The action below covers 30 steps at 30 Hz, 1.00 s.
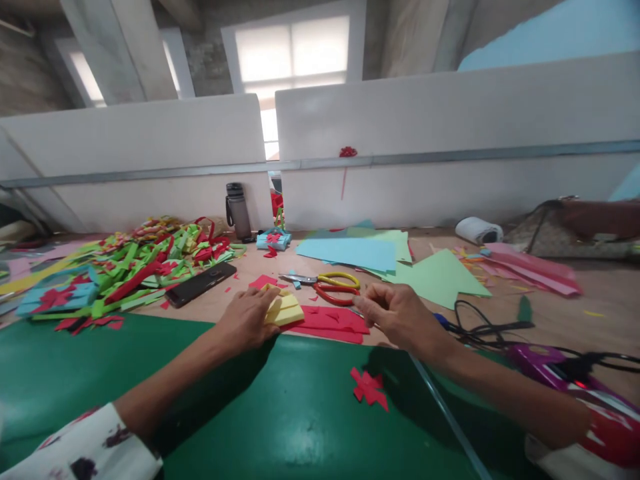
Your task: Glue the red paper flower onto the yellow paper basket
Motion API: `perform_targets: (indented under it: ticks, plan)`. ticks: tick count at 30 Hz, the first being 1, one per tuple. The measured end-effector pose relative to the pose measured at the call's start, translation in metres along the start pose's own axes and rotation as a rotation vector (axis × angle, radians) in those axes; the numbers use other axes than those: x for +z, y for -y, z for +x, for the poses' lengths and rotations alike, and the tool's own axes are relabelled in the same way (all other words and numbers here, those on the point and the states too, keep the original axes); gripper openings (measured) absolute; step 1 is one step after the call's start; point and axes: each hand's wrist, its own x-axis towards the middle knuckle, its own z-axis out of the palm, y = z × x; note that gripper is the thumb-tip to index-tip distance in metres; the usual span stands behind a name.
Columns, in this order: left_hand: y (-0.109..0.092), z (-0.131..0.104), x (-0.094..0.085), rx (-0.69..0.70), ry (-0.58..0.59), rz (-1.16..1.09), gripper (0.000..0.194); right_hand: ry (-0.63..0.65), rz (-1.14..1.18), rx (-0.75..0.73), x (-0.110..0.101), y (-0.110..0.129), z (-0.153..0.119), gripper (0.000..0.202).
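My left hand (250, 311) is closed on a folded piece of yellow paper (284, 309), thumb at its lower edge and fingers on top. The yellow piece overlaps the left end of red paper strips (327, 321) lying on the table. My right hand (393, 312) hovers at the right end of those strips, fingers pinched together; something thin may be between them, too small to make out. Just beyond, scissors (336, 283) with yellow and red handles lie slightly open, blades to the left. A red paper cutout (369, 388) rests on the green surface in front of me.
A heap of green and red paper pieces (165, 260), a phone (200, 283) and a bottle (239, 212) stand left. Blue paper sheets (345, 253) and green sheets (440, 277) lie beyond. At right are black cords (493, 327), a purple device (537, 367) and a clear rod (445, 407).
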Motion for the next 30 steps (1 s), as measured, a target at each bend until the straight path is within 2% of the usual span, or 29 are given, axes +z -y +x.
perform_targets:
  ticks: [3, 6, 7, 10, 13, 16, 20, 24, 27, 30]
  plan:
    - [0.0, 0.001, 0.005, 0.036, -0.037, 0.019, 0.052, -0.074, -0.031, -0.007, -0.008, -0.005, 0.003, 0.04]
    - [-0.005, 0.001, 0.008, 0.082, -0.117, 0.036, 0.052, -0.081, 0.019, -0.056, -0.009, -0.012, 0.004, 0.02]
    - [-0.009, 0.001, 0.009, 0.095, -0.144, 0.041, 0.053, -0.061, 0.098, -0.036, -0.007, -0.014, 0.004, 0.021]
    - [-0.026, -0.001, 0.008, 0.193, -0.295, 0.063, 0.053, 0.097, 0.459, 0.147, 0.004, -0.018, 0.0, 0.052]
    - [-0.046, -0.005, 0.006, 0.38, -0.523, 0.115, 0.051, 0.232, 0.657, 0.291, 0.013, -0.016, -0.005, 0.057]
    - [-0.061, -0.009, 0.005, 0.492, -0.649, 0.216, 0.046, 0.264, 0.738, 0.352, 0.015, -0.011, -0.009, 0.059]
    - [-0.071, -0.01, 0.007, 0.611, -0.737, 0.385, 0.046, 0.275, 0.953, 0.441, 0.013, -0.007, -0.013, 0.054]
    - [-0.078, -0.008, 0.01, 0.663, -0.814, 0.452, 0.044, 0.227, 1.062, 0.482, 0.01, -0.003, -0.014, 0.035]
    - [-0.078, -0.006, 0.011, 0.665, -0.817, 0.421, 0.044, 0.171, 1.062, 0.493, 0.007, -0.001, -0.011, 0.027]
    - [-0.074, -0.006, 0.01, 0.645, -0.836, 0.252, 0.056, 0.107, 1.046, 0.532, 0.004, -0.003, -0.008, 0.027]
